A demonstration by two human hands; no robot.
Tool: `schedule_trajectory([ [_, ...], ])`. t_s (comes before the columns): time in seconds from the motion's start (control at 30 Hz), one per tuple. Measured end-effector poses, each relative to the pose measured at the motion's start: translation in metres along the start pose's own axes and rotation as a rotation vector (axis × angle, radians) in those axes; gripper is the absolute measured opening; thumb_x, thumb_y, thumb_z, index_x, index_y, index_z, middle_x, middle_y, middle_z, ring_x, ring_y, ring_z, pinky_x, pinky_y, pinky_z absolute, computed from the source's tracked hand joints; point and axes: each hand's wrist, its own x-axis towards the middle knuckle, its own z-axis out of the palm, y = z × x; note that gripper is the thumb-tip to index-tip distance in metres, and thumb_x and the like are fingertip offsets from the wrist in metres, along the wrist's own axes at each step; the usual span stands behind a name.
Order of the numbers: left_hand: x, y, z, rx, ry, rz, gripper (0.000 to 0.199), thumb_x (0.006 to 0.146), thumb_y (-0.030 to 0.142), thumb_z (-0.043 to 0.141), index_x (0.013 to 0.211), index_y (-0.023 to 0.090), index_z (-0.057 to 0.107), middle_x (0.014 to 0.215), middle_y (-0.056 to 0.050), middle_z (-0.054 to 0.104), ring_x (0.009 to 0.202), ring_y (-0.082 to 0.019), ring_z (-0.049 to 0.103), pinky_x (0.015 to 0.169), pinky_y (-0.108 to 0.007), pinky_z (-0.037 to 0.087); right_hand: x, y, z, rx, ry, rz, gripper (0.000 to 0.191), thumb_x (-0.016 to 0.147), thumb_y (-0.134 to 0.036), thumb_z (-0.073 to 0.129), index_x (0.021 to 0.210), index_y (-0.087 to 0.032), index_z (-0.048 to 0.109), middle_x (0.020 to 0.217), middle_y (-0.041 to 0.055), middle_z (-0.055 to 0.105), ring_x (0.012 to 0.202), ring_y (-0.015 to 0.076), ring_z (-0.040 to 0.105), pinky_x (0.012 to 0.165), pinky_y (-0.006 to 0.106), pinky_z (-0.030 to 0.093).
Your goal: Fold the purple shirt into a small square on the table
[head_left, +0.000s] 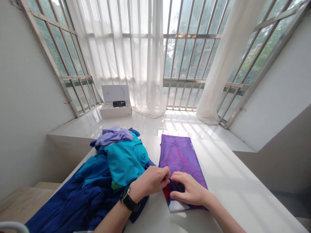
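A purple garment [179, 152] with magenta, red and white patches lies folded into a long rectangle on the white table. At its left edge, near the end closest to me, my left hand [155, 179] pinches the fabric; a black watch is on that wrist. Just to the right, my right hand [189, 189] curls its fingers and thumb around a bunched, darker fold of the same garment. The fingertips of both hands are close together, and what lies directly under them is partly hidden.
A pile of clothes stands left of my hands: a teal garment [126, 158], a lavender one [114, 135] and a navy one [85, 204]. On the window ledge sits an open white box [116, 112] with a black device [119, 104]. Sheer curtains [150, 64] hang behind.
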Motion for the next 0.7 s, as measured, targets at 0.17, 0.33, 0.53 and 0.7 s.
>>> schedule_trajectory([
  [0.17, 0.006, 0.005, 0.005, 0.102, 0.148, 0.03, 0.007, 0.096, 0.017, 0.051, 0.091, 0.021, 0.054, 0.086, -0.002, 0.067, 0.078, -0.018, 0.062, 0.071, -0.029, 0.043, 0.004, 0.008, 0.011, -0.01, 0.089, 0.055, 0.018, 0.087, -0.03, 0.059, 0.074, -0.019, 0.056, 0.075, 0.0, 0.058, 0.069, 0.0152, 0.049, 0.064, 0.028, 0.036],
  [0.33, 0.001, 0.012, -0.003, 0.092, 0.159, 0.105, 0.013, 0.093, 0.032, 0.063, 0.09, 0.021, 0.056, 0.091, -0.002, 0.066, 0.085, -0.019, 0.061, 0.076, -0.031, 0.042, 0.01, 0.027, 0.008, 0.201, 0.143, 0.094, 0.03, 0.095, -0.035, 0.049, 0.071, -0.018, 0.053, 0.066, -0.0028, 0.054, 0.063, 0.0131, 0.045, 0.06, 0.027, 0.035],
  [0.53, -0.003, 0.015, 0.01, 0.064, -0.203, 0.226, 0.041, 0.074, 0.059, 0.078, 0.089, 0.024, 0.064, 0.089, 0.0, 0.066, 0.082, -0.019, 0.062, 0.069, -0.029, 0.042, 0.015, 0.042, -0.002, 0.423, 0.148, 0.122, 0.037, 0.094, -0.048, 0.052, 0.079, -0.016, 0.059, 0.074, -0.0014, 0.058, 0.07, 0.015, 0.05, 0.067, 0.028, 0.041],
  [0.7, -0.006, 0.015, 0.013, 0.073, -0.227, 0.221, 0.039, 0.074, 0.058, 0.077, 0.091, 0.025, 0.066, 0.094, -0.002, 0.065, 0.086, -0.021, 0.062, 0.073, -0.031, 0.045, 0.017, 0.048, -0.003, 0.492, 0.133, 0.133, 0.041, 0.092, -0.055, 0.053, 0.081, -0.016, 0.059, 0.073, -0.0018, 0.056, 0.068, 0.0143, 0.049, 0.065, 0.027, 0.04],
])
